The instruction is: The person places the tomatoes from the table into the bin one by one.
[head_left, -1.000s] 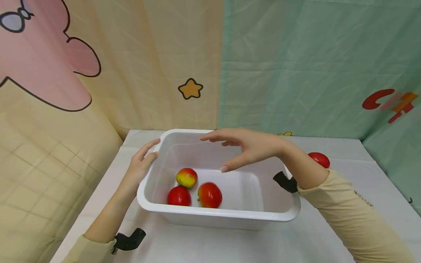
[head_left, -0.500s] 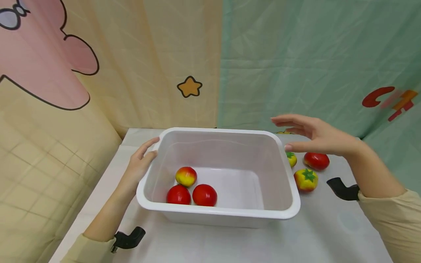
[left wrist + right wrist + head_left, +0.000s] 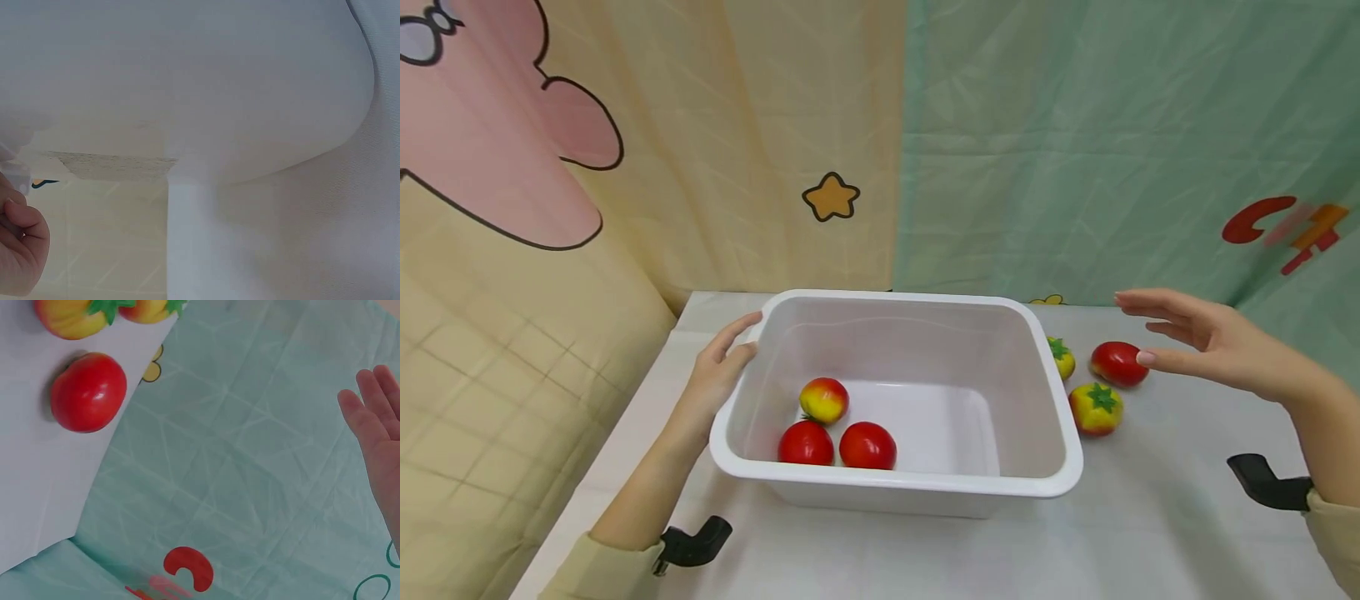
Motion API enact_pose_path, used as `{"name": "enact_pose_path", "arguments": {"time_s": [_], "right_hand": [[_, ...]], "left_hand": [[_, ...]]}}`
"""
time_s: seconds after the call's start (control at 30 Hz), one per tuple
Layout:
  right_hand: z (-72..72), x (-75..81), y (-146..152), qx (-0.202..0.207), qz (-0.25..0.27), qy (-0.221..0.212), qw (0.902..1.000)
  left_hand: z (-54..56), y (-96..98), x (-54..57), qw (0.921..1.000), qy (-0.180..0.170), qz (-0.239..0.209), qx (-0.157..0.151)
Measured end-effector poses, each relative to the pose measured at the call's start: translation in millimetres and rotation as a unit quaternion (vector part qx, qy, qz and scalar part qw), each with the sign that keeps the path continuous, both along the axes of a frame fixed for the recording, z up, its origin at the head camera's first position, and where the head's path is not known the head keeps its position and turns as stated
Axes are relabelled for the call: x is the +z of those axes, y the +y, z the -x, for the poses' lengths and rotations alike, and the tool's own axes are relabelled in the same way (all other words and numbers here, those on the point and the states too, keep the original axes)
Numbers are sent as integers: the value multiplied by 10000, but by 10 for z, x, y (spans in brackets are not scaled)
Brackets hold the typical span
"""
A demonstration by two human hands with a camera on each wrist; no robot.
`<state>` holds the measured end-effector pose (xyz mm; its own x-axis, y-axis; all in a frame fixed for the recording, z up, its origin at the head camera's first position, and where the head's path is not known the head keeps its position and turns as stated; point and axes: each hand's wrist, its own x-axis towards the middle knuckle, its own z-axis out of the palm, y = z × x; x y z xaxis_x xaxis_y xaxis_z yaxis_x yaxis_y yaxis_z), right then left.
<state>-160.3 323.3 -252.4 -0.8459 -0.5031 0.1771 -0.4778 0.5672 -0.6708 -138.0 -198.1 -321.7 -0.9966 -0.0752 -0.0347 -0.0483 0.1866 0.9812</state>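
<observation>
A white plastic tub (image 3: 895,479) stands on the table. Its left rim is gripped by my left hand (image 3: 718,375), whose fingers also show at the left edge of the left wrist view. Inside, toward the left, lie two red tomatoes (image 3: 806,443) and a red-and-yellow tomato (image 3: 824,401). My right hand (image 3: 1210,342) hovers with its fingers spread and nothing in them, right of the tub. Closest to it is a glossy red tomato (image 3: 1118,364), also seen in the right wrist view. Beside that lie two yellow-red tomatoes (image 3: 1096,409) with green leaf tops, one partly hidden by the tub.
A white cloth (image 3: 1157,500) covers the table. Behind it hang a beige curtain (image 3: 760,167) and a green curtain (image 3: 1075,167) with cartoon prints. Black wrist mounts (image 3: 696,543) stick out from both sleeves.
My right hand has moved from above the tub out to the right, uncovering the tomatoes there. One red tomato in the tub has rolled slightly left. My left hand stays on the rim.
</observation>
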Motion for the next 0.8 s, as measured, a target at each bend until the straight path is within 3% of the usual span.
{"name": "enact_pose_path", "arguments": {"time_s": [0.13, 0.33, 0.67, 0.8], "right_hand": [[0, -89, 106, -310, -95, -11, 9995], [47, -339, 248, -739, -187, -44, 9971], [79, -760, 452, -625, -42, -455, 9970], [84, -938, 502, -779, -118, -568, 9953]], "left_hand": [[2, 7, -4, 10000, 20, 21, 9], [-3, 7, 3, 9999, 12, 118, 35], [-3, 5, 8, 9998, 21, 204, 68], [-7, 9, 13, 9998, -9, 192, 60]]}}
